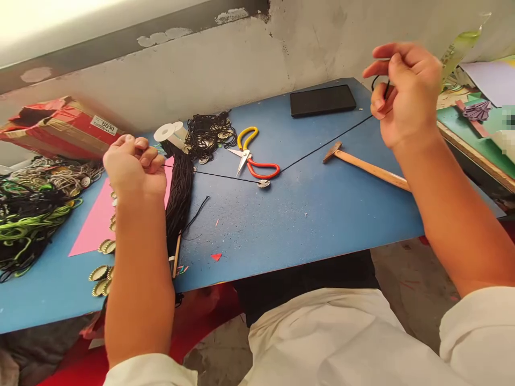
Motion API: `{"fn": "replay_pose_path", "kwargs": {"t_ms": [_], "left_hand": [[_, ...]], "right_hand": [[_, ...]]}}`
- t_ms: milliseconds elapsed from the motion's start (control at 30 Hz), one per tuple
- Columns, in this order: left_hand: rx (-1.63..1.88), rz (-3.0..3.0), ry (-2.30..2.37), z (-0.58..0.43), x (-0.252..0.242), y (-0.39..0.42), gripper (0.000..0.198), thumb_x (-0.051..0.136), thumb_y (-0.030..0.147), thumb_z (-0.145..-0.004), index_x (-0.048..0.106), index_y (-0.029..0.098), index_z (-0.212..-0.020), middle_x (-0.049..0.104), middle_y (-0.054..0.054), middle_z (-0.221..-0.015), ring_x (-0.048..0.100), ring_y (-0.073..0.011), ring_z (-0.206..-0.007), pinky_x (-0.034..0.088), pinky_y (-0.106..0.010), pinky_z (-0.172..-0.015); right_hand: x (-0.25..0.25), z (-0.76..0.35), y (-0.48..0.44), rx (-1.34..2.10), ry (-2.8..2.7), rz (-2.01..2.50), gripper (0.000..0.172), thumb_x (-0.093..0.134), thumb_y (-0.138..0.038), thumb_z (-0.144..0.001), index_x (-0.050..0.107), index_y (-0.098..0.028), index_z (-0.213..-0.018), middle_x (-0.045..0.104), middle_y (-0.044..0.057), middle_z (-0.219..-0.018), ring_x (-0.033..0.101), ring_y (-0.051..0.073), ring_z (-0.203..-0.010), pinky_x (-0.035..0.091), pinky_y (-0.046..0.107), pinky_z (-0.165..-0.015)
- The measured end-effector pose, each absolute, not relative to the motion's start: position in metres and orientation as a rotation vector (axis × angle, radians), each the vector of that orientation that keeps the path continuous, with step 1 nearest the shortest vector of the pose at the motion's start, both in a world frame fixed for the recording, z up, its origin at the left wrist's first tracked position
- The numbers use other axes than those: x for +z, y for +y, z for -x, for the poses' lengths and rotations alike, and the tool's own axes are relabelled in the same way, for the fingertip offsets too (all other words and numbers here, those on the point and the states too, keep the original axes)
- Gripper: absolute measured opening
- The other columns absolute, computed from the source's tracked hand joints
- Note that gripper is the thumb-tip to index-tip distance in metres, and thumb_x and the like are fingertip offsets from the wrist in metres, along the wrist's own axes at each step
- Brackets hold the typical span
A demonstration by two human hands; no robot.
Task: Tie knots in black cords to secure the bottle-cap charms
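Note:
A thin black cord (322, 146) runs between my two hands and dips in the middle. At its low point a bottle cap (263, 184) hangs on the cord, close to the table surface. My left hand (134, 161) has its fingers curled closed around one end, over the pink sheet. Raised higher at the right, my right hand (408, 91) pinches the other end, with a small loop of cord at the fingers. Just behind the cap lie open scissors (249, 155) with one yellow and one red handle.
A hammer (370, 169) lies at the right, a black phone (323, 100) behind it. A bundle of black cords (180, 193), a white spool (166, 132), loose bottle caps (100, 273), tangled cords (36, 214) and a red box (60, 128) occupy the left.

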State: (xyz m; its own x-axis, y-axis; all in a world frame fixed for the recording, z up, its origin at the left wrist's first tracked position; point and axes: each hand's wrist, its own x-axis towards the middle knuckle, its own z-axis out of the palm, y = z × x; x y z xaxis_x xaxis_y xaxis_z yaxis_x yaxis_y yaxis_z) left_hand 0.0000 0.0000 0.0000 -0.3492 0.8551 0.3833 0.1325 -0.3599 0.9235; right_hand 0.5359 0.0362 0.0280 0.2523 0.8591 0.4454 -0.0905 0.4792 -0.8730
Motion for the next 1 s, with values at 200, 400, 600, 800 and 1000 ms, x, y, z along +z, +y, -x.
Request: {"fn": "replay_pose_path", "kwargs": {"t_ms": [200, 400, 600, 800, 1000], "left_hand": [[1.606, -1.434, 1.106, -0.112, 0.002, -0.027, 0.053, 0.106, 0.051, -0.08, 0.067, 0.03, -0.109, 0.078, 0.006, -0.086, 0.057, -0.0091, -0.061, 0.046, -0.027, -0.052], [1.312, -1.649, 0.941, -0.202, -0.009, -0.079, 0.034, 0.095, 0.054, -0.094, 0.079, 0.025, -0.1, 0.08, -0.003, -0.097, 0.079, -0.0192, -0.092, 0.067, -0.038, -0.089], [0.964, -1.632, 0.773, -0.204, -0.018, -0.08, 0.028, 0.09, 0.049, -0.1, 0.08, 0.023, -0.097, 0.073, -0.011, -0.148, 0.073, -0.0268, -0.129, 0.061, -0.044, -0.112], [0.836, -1.668, 0.841, -0.207, -0.021, -0.082, 0.031, 0.087, 0.053, -0.101, 0.084, 0.024, -0.111, 0.081, -0.009, -0.114, 0.078, -0.0247, -0.111, 0.063, -0.041, -0.104], [0.992, -1.769, 0.963, -0.209, -0.029, -0.08, 0.034, 0.088, 0.054, -0.099, 0.077, 0.021, -0.1, 0.079, -0.008, -0.101, 0.08, -0.0226, -0.095, 0.067, -0.039, -0.093]], "right_hand": [[0.013, -0.504, 0.005, 1.065, -1.583, 0.878, 0.025, 0.062, -0.008, -0.106, 0.076, -0.019, -0.122, 0.085, 0.004, -0.113, 0.048, 0.005, -0.044, 0.032, 0.027, -0.039], [0.001, -0.48, -0.023, 1.299, -2.081, 0.702, 0.02, 0.065, -0.019, -0.107, 0.081, -0.017, -0.119, 0.085, 0.007, -0.115, 0.057, 0.005, -0.051, 0.044, 0.024, -0.046], [0.008, -0.479, -0.036, 1.326, -2.314, 0.467, 0.03, 0.055, -0.008, -0.103, 0.082, -0.014, -0.115, 0.079, 0.0, -0.088, 0.059, 0.005, -0.058, 0.044, 0.02, -0.056], [0.008, -0.476, -0.034, 1.388, -2.169, 0.421, 0.021, 0.066, -0.014, -0.099, 0.085, -0.017, -0.108, 0.083, 0.002, -0.096, 0.058, 0.006, -0.06, 0.043, 0.021, -0.053], [0.001, -0.474, -0.032, 1.374, -2.094, 0.548, 0.041, 0.071, -0.051, -0.112, 0.078, -0.02, -0.137, 0.079, 0.001, -0.084, 0.052, 0.008, -0.051, 0.038, 0.024, -0.049]]}}
